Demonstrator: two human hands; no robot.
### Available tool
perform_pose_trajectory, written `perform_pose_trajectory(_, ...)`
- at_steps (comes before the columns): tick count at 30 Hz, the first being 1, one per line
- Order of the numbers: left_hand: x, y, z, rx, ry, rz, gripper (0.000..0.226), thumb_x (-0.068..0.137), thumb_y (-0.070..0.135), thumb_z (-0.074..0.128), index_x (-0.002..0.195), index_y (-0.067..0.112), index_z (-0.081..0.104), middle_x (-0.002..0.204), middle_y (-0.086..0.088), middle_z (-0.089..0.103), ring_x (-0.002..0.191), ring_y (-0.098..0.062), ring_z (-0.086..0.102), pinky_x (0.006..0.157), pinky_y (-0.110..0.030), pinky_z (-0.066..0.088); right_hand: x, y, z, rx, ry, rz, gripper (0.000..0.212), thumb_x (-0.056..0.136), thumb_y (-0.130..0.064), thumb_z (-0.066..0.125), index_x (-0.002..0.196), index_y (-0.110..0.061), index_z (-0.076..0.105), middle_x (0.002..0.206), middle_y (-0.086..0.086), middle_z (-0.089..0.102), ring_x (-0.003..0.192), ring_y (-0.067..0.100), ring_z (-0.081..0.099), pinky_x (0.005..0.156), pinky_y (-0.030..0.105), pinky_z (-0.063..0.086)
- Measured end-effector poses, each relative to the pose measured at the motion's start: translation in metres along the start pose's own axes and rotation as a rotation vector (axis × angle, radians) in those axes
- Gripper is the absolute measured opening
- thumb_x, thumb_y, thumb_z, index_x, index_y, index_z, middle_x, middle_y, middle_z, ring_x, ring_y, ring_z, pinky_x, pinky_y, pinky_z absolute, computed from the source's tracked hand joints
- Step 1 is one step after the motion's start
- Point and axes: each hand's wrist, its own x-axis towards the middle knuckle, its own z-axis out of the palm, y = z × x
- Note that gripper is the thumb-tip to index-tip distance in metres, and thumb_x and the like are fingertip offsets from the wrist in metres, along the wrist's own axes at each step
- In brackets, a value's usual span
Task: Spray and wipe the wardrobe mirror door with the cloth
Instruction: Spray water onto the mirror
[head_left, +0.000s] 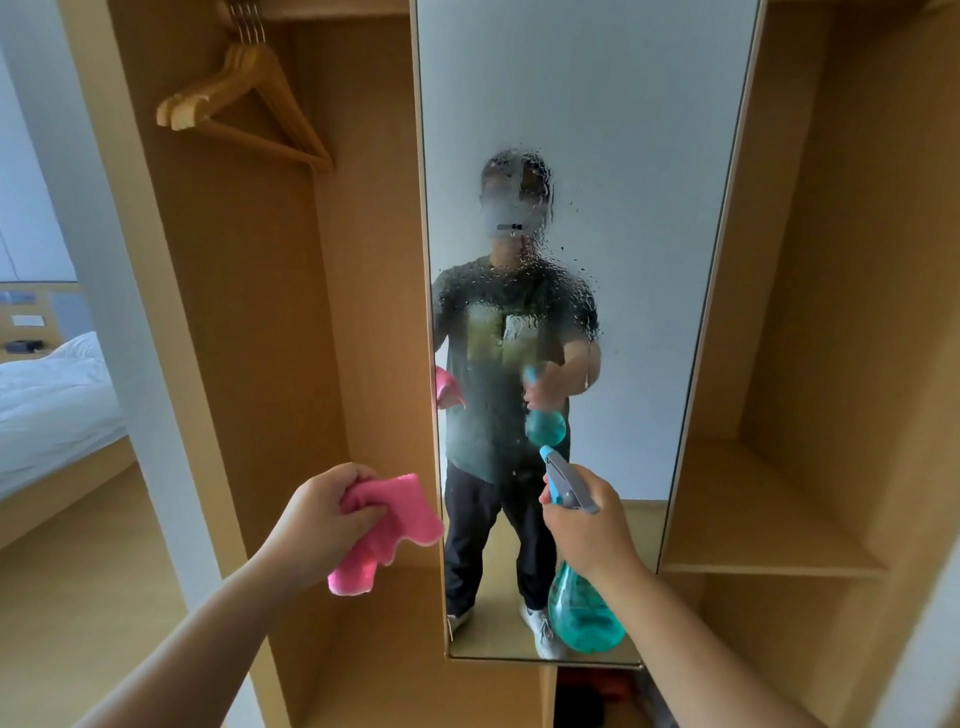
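The mirror (571, 130) stands upright at frame centre, beaded with spray in its middle. The right hand (587, 525) grips the bottle (584, 608) directly before the glass. The left hand (322, 514) clutches the cloth (387, 525) just left of the mirror's lower edge, so wiping means reaching up and right.

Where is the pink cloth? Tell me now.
The pink cloth is bunched in the left hand, lower centre-left of the head view, just left of the mirror door.
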Motion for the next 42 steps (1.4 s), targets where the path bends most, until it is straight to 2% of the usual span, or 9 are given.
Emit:
perform_pose_trajectory(3, 0.002, 0.003, 0.004, 0.005, -0.006, -0.005, 0.025, 0.083, 0.01, 0.069, 0.084, 0.034, 0.064, 0.076, 0.013, 0.069, 0.072, 0.005, 0.064, 0.051, -0.013, 0.047, -0.001, 0.005, -0.011, 0.016, -0.031, 0.024, 0.027, 0.083, -0.003, 0.06, 0.093, -0.028, 0.059, 0.08, -0.001, 0.057, 0.072, 0.016, 0.056, 0.059, 0.021, 0.047)
perform_pose_trajectory(6, 0.003, 0.007, 0.009, -0.007, -0.015, -0.012, 0.023, 0.083, 0.01, 0.07, 0.084, 0.033, 0.065, 0.075, 0.015, 0.069, 0.071, 0.005, 0.064, 0.05, -0.012, 0.046, -0.002, 0.011, -0.02, -0.004, 0.004, 0.027, 0.03, 0.085, -0.003, 0.058, 0.106, -0.025, 0.058, 0.08, -0.008, 0.052, 0.074, 0.012, 0.053, 0.059, 0.016, 0.04)
perform_pose_trajectory(11, 0.003, 0.016, 0.017, -0.013, -0.043, -0.011, 0.021, 0.083, 0.012, 0.07, 0.088, 0.031, 0.066, 0.079, 0.007, 0.07, 0.069, -0.005, 0.066, 0.057, -0.018, 0.049, -0.004, 0.016, -0.034, 0.026, 0.046, 0.067, 0.035, 0.088, -0.009, 0.06, 0.114, -0.032, 0.054, 0.092, -0.008, 0.057, 0.084, 0.016, 0.059, 0.056, 0.01, 0.045)
perform_pose_trajectory(17, 0.004, 0.026, 0.024, -0.02, -0.066, 0.011, 0.019, 0.084, 0.009, 0.068, 0.089, 0.027, 0.067, 0.08, 0.008, 0.07, 0.071, -0.006, 0.066, 0.059, -0.02, 0.049, -0.006, 0.02, -0.047, -0.001, 0.071, 0.052, 0.026, 0.088, -0.007, 0.059, 0.108, -0.023, 0.058, 0.083, -0.004, 0.054, 0.071, 0.013, 0.054, 0.048, 0.008, 0.041)
perform_pose_trajectory(22, 0.005, 0.031, 0.03, -0.021, -0.075, 0.032, 0.02, 0.084, 0.009, 0.068, 0.088, 0.029, 0.066, 0.079, 0.009, 0.07, 0.069, -0.002, 0.065, 0.058, -0.017, 0.048, -0.009, 0.024, -0.055, -0.068, 0.151, 0.012, 0.022, 0.088, -0.009, 0.064, 0.079, -0.027, 0.056, 0.074, 0.001, 0.053, 0.068, 0.015, 0.053, 0.054, 0.018, 0.044)
perform_pose_trajectory(29, 0.005, 0.037, 0.039, 0.011, -0.081, 0.064, 0.02, 0.085, 0.01, 0.069, 0.086, 0.03, 0.065, 0.08, 0.012, 0.068, 0.071, -0.003, 0.065, 0.057, -0.015, 0.047, -0.014, 0.029, -0.074, -0.01, 0.178, 0.046, 0.028, 0.088, -0.006, 0.062, 0.101, -0.031, 0.057, 0.08, -0.006, 0.053, 0.07, 0.012, 0.054, 0.051, 0.009, 0.041)
perform_pose_trajectory(32, 0.004, 0.039, 0.043, 0.007, -0.09, 0.07, 0.021, 0.085, 0.01, 0.068, 0.086, 0.031, 0.064, 0.081, 0.012, 0.068, 0.073, -0.004, 0.065, 0.058, -0.017, 0.047, -0.016, 0.034, -0.085, 0.005, 0.208, 0.085, 0.035, 0.086, -0.004, 0.06, 0.112, -0.028, 0.057, 0.083, -0.003, 0.056, 0.068, 0.012, 0.053, 0.054, 0.015, 0.041)
perform_pose_trajectory(38, 0.003, 0.041, 0.052, 0.008, -0.119, 0.081, 0.023, 0.084, 0.01, 0.068, 0.083, 0.033, 0.065, 0.075, 0.012, 0.069, 0.069, -0.003, 0.065, 0.058, -0.018, 0.047, -0.019, 0.042, -0.101, -0.002, 0.263, 0.116, 0.044, 0.084, -0.001, 0.059, 0.09, -0.044, 0.053, 0.092, -0.002, 0.062, 0.075, 0.018, 0.06, 0.063, 0.031, 0.051)
perform_pose_trajectory(42, 0.004, 0.043, 0.058, 0.013, -0.135, 0.076, 0.024, 0.084, 0.011, 0.068, 0.083, 0.035, 0.065, 0.075, 0.012, 0.069, 0.069, -0.004, 0.065, 0.058, -0.019, 0.047, -0.022, 0.048, -0.106, 0.003, 0.288, 0.137, 0.036, 0.084, -0.001, 0.058, 0.083, -0.037, 0.055, 0.087, 0.006, 0.06, 0.069, 0.02, 0.056, 0.059, 0.032, 0.049)
